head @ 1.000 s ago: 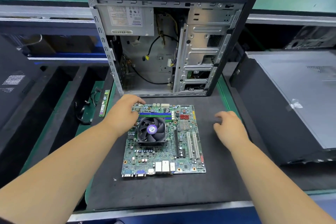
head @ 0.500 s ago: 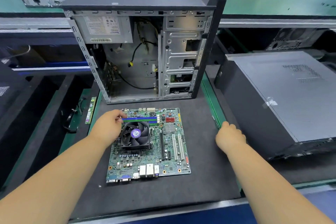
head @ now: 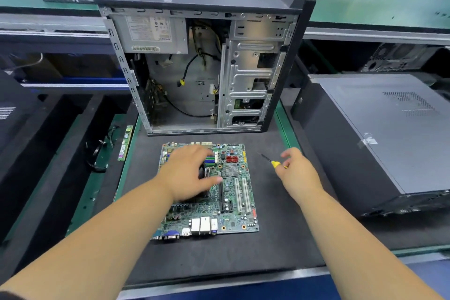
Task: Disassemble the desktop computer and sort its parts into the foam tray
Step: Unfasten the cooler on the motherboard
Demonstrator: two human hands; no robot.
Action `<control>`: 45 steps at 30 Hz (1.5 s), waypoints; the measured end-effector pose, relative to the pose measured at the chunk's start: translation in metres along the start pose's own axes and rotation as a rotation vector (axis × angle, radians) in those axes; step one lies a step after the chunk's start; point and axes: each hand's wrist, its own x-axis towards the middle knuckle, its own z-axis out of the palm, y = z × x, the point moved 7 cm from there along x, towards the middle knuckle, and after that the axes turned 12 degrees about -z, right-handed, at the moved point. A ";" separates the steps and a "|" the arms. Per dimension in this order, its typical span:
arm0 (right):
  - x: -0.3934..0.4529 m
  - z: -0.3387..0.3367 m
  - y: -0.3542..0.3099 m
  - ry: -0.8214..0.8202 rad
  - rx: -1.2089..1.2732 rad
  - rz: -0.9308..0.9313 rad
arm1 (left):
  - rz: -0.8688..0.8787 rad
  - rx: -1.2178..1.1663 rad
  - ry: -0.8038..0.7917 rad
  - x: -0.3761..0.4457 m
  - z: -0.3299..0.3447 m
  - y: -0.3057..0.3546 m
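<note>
Left hand [head: 188,173] spreads relaxed fingers over the stiff, fragile motherboard [head: 209,192], best held by its edges, while right hand [head: 295,172] pinches a screwdriver [head: 274,162] beside it.

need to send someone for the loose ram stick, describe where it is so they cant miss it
Start at the open computer case standing at the back of the black mat. Left of the mat's edge, beside a coil of black cables, lies the RAM stick. It is the only thin green strip there, far narrower than the motherboard on the mat.
</note>
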 end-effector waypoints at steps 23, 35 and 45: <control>-0.021 0.005 -0.164 0.114 0.452 -0.509 | -0.049 0.074 -0.011 0.007 0.017 -0.010; -0.016 0.008 -0.169 0.111 0.371 -0.540 | -0.046 0.071 -0.012 0.007 0.014 -0.009; -0.015 0.005 -0.173 0.120 0.417 -0.579 | -0.046 0.068 -0.019 0.007 0.014 -0.008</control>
